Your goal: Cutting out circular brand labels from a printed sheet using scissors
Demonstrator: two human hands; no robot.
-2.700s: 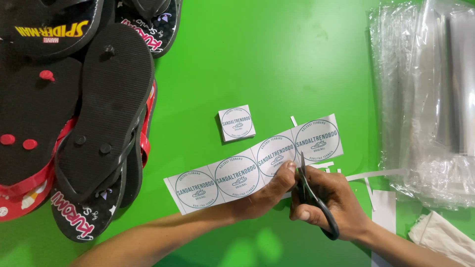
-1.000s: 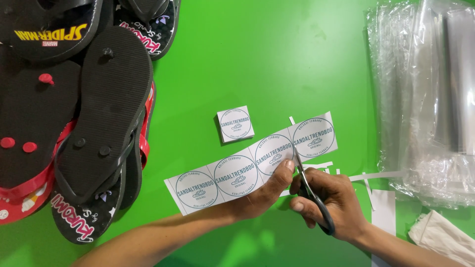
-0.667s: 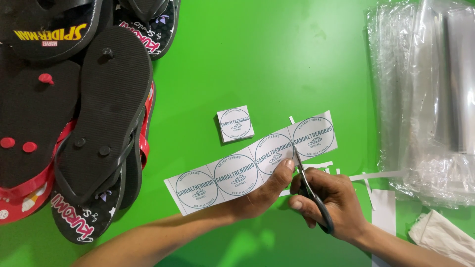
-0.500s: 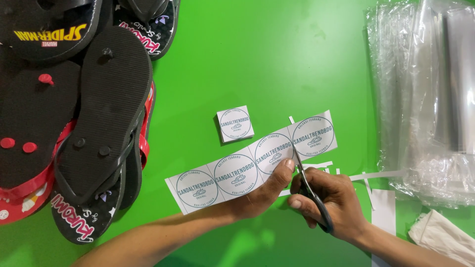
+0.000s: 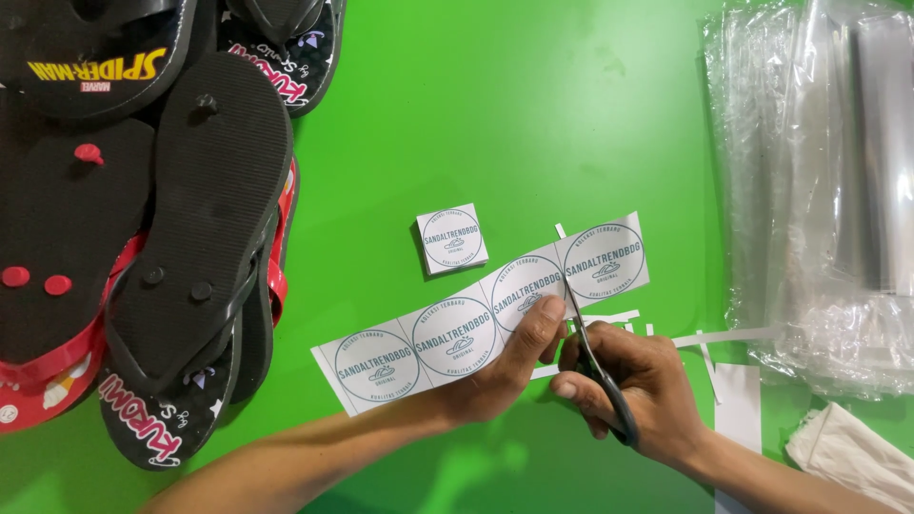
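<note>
- Far to the left of both hands: a pile of black flip-flops (image 5: 190, 238), soles up, some with red trim, lying on the green counter (image 5: 533, 114).
- Left hand (image 5: 505, 366): fingers pressed flat on the strip of round printed labels (image 5: 476, 328), thumb tip at the third label from the left, pinning the paper to the counter. Forearm enters from the lower left.
- Just above this hand, apart from the strip: a single cut label square (image 5: 451, 239).
- Right hand (image 5: 633, 390): closed around the handles of dark scissors (image 5: 595, 357), blades pointing up and away, set at the line between the third and fourth labels.
- Step judged in hand: separating the end label. The next move calls for a straight cut between the circles while the strip is held flat.
- Right of this hand: thin paper offcuts (image 5: 724, 335), clear plastic bags (image 5: 819, 190), a white cloth (image 5: 857, 457).
</note>
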